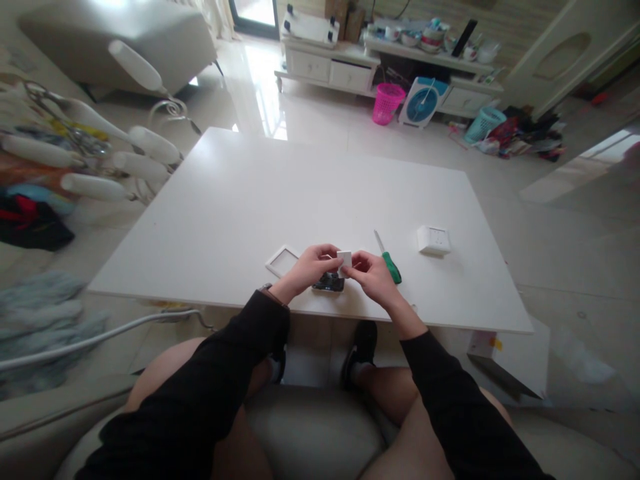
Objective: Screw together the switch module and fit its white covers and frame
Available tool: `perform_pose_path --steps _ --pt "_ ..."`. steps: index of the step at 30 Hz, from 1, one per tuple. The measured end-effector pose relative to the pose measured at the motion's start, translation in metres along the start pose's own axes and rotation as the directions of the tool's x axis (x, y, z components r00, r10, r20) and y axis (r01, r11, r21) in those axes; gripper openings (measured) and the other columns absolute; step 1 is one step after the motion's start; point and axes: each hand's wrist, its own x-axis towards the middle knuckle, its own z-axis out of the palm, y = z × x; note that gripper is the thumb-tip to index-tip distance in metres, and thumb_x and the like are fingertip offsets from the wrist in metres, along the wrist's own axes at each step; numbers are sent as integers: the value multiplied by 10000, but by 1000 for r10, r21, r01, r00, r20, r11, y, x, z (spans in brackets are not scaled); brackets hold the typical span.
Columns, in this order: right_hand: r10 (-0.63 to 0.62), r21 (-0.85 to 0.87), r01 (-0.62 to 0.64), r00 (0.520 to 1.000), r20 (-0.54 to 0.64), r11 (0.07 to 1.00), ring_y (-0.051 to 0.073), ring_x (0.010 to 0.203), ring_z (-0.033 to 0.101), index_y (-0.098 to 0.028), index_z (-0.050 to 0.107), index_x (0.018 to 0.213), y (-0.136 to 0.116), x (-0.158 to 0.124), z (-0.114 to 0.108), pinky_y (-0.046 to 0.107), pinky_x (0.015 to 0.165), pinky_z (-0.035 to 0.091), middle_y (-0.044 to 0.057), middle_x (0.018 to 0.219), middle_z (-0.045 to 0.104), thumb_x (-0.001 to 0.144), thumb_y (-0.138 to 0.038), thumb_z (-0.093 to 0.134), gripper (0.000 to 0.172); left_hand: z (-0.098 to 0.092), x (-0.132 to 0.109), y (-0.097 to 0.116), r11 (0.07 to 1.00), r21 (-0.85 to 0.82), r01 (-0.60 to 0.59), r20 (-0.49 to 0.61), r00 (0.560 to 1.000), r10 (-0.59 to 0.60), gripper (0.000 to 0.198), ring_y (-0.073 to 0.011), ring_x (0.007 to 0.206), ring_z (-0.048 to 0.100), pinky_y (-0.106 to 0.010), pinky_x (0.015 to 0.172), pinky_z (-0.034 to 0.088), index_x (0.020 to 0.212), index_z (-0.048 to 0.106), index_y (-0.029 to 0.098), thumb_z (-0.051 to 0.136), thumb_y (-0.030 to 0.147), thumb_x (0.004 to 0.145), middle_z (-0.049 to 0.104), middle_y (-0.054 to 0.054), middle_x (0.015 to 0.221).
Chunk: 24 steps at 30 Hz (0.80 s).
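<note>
Between the fingertips of my left hand (316, 261) and my right hand (371, 272) is a small white rectangular switch plate (344, 264), held upright and pinched from both sides. Just beneath, a black switch base (329, 283) lies close to the table's near edge, partly covered by my hands. To the left, a thin white frame (277, 261) rests flat, its right side hidden behind my left hand. A screwdriver with a green handle (391, 267) lies just right of my right hand, its tip pointing away. Farther right sits a white socket box (433, 241).
The white table (310, 180) stretches away in front of me. A lamp with several white arms (145, 143) stands at its left. Across the floor are a pink basket (388, 103), a blue fan (424, 101) and a low white cabinet (325, 70).
</note>
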Motion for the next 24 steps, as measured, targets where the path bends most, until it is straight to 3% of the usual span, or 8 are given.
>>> perform_pose_path --steps 7,13,24 --pt "56 168 -51 998 -20 984 168 603 663 -221 674 815 -13 -4 12 323 604 569 -21 677 670 657 -642 897 502 5 1 -5 975 -217 45 -53 997 -58 311 -88 646 618 -220 614 482 807 690 161 915 350 706 678 7 760" --pt "74 268 -59 996 -46 962 165 541 663 -215 666 779 -18 -4 19 315 569 568 -29 621 667 602 -636 933 529 9 1 -5 926 -377 37 -73 995 -69 379 -71 622 583 -207 594 444 770 687 146 976 340 619 657 16 730" --pt "65 315 -54 998 -25 947 162 528 670 -210 688 795 -17 -6 20 307 554 559 -35 629 677 615 -613 940 508 11 1 -4 922 -387 27 -70 996 -59 328 -82 635 593 -208 587 428 758 698 143 961 296 637 650 13 719"
